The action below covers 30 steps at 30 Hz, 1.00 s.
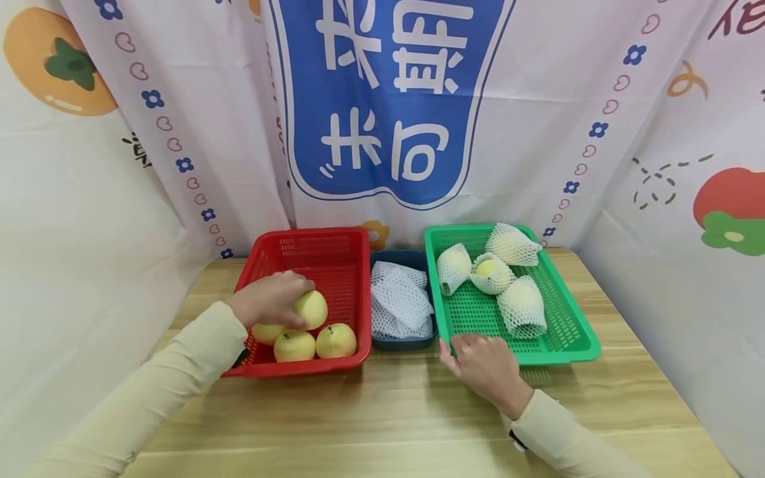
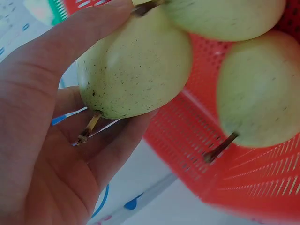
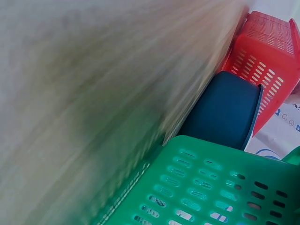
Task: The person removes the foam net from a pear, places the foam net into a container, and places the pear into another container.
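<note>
My left hand (image 1: pixel 271 299) holds a pale yellow pear (image 1: pixel 311 309) over the red basket (image 1: pixel 366 299). In the left wrist view, thumb and fingers curve around that pear (image 2: pixel 140 70), its brown stem towards the palm. Beneath it lie several more pears (image 1: pixel 336 341) at the basket's front. My right hand (image 1: pixel 485 372), loosely curled with nothing in it, is at the front rim of the green basket (image 1: pixel 574 305). In that basket lie several pears in white foam nets (image 1: pixel 522 307), one with yellow skin showing. The right wrist view shows no part of the right hand.
Between the baskets stands a dark blue bin (image 1: pixel 402 344), piled with white foam net sleeves (image 1: pixel 402 299). All three containers are on a wood-grain table (image 1: pixel 382 418). A printed white cloth (image 1: pixel 239 119) hangs behind and at both sides.
</note>
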Motion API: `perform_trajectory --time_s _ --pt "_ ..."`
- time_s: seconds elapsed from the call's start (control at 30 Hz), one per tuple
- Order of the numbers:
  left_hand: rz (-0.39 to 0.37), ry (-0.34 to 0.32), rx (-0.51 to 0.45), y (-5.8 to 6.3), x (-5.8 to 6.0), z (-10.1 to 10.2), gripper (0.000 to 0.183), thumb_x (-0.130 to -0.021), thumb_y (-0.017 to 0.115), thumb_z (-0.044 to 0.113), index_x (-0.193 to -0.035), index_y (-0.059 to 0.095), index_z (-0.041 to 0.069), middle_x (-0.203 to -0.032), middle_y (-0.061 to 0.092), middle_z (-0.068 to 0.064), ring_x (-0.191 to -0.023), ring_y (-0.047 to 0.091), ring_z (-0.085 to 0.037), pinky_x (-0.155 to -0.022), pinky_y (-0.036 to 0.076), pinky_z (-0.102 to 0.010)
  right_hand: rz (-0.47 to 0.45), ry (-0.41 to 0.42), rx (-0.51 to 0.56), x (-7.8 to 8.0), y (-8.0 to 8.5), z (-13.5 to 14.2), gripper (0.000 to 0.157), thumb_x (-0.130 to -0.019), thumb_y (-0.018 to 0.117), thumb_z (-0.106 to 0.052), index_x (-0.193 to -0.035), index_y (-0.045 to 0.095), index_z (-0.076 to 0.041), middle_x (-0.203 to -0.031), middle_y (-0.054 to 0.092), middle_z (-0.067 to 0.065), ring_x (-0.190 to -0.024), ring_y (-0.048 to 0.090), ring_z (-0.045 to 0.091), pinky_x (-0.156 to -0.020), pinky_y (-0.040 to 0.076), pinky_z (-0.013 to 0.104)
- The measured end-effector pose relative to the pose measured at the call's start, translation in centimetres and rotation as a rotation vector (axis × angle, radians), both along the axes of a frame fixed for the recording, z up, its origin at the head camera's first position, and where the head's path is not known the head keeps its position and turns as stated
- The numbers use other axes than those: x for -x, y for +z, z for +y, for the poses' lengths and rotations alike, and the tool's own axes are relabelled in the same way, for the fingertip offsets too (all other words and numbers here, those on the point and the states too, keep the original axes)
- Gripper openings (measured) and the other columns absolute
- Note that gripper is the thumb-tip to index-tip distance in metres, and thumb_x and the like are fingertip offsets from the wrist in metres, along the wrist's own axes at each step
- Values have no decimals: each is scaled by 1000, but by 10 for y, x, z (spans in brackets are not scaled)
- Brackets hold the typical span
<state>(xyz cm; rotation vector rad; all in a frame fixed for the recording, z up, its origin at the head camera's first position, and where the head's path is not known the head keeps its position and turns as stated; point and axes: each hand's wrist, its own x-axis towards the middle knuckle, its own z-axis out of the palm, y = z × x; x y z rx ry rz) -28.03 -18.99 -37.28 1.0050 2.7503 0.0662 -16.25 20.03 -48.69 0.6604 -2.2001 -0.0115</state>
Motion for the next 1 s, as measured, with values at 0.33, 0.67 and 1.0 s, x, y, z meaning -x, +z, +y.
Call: perform_trajectory --time_s 0.33,0.67,1.0 --pt "-33 6 117 -19 7 20 47 -87 87 34 -119 71 3 -103 71 -7 -89 61 -20 -78 55 -37 6 -17 -2 1 -1 2 64 -110 33 -38 -64 70 -13 -58 68 1 -42 60 15 -32 40 29" --pt "-44 -15 210 -25 4 29 45 -88 80 25 -125 69 1 -118 72 -15 -106 68 -30 -84 57 -44 8 -18 -5 -1 -1 0 63 -109 35 -37 -65 72 -13 -58 69 1 -41 60 15 -32 39 28" --pt "-11 3 173 4 -8 28 47 -96 78 26 -136 68 4 -129 72 -16 -115 71 -32 -95 61 -50 22 -18 -12 0 -2 0 60 -108 37 -36 -63 68 -14 -57 67 1 -41 59 14 -32 39 28"
